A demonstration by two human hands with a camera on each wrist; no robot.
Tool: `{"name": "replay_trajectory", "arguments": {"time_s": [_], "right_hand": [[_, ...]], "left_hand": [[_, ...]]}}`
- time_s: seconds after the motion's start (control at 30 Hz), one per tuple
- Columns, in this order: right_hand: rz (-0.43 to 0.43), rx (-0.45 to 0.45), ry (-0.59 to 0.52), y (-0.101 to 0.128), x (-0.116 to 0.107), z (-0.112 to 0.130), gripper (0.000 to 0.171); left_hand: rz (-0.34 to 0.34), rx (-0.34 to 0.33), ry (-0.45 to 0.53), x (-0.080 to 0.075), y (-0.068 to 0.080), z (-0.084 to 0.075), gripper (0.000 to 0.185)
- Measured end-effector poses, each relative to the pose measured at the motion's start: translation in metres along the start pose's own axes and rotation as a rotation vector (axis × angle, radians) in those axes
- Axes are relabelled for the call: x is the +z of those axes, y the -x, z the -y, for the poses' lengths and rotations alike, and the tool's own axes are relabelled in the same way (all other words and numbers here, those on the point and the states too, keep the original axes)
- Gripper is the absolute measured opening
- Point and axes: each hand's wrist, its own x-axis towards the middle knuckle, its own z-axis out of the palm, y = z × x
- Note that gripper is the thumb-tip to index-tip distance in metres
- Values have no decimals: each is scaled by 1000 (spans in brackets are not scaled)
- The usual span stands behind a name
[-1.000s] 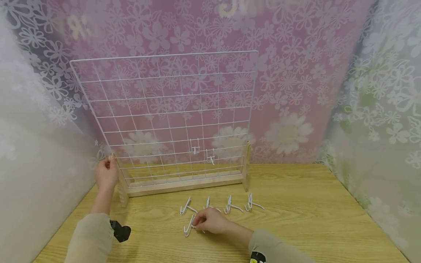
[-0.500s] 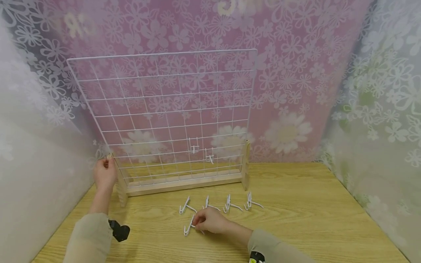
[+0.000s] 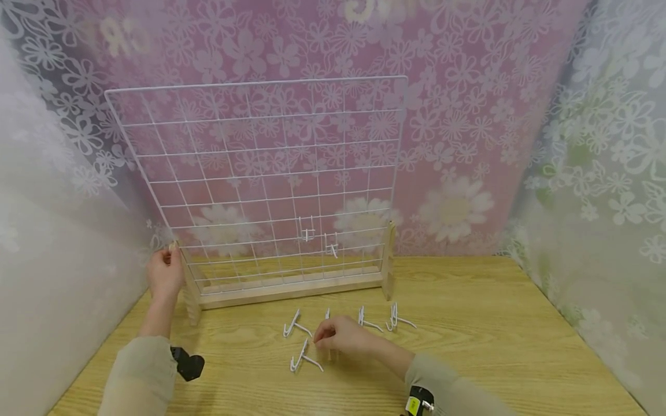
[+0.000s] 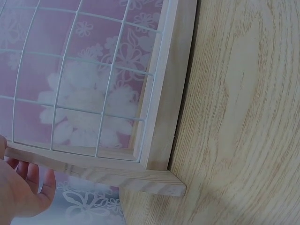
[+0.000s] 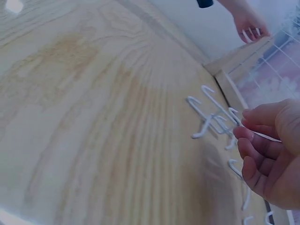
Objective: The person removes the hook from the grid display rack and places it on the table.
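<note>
My left hand [image 3: 166,276] grips the top of the left upright of a wooden stand [image 3: 291,295]. The stand holds a white wire grid panel [image 3: 255,85] upright. In the left wrist view the left fingers curl at the upright's edge. My right hand [image 3: 346,336] hovers low over the table, fingers loosely bent with nothing pinched. It partly hides one white wire hook [image 3: 328,314]. Left of it lie a front hook [image 3: 304,355] and a back hook [image 3: 295,325]. In the right wrist view, hooks [image 5: 205,123] lie just beyond the fingertips.
Two hooks hang low on the grid, an upper one [image 3: 307,234] and a lower one [image 3: 332,248]. Right of my right hand lie two more hooks, one nearer [image 3: 362,318] and one at the row's end [image 3: 394,318]. Floral walls enclose the wooden table [image 3: 468,323].
My right hand has let go of the front hook and moved up and to the right, toward the second hook of the back row. The left hand keeps its grip on the stand.
</note>
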Motion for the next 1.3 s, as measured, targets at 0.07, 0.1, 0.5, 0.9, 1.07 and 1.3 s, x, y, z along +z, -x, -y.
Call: {"name": "replay_trajectory", "arguments": {"time_s": [0.07,0.1,0.5,0.9,1.07,1.3], "right_hand": [[-3,-6,-4,0,-7,1,11],[-10,-10,-1,0,-11,2,12],[-118,-16,-4,-1,-51,4,21],[-271,18,-42,-8,-86,14,22],[-347,4,-84,-15,-98,20,24],[-418,11,-96,-27,-111,30,24]], "left_hand": [[0,-1,0,0,0,0,45],[2,-3,0,-1,0,0,46],[8,0,-8,-1,1,-1,46],[-18,24,-7,0,0,0,43],[-24,36,-15,0,0,-1,43],[-18,40,-21,0,1,-1,42]]}}
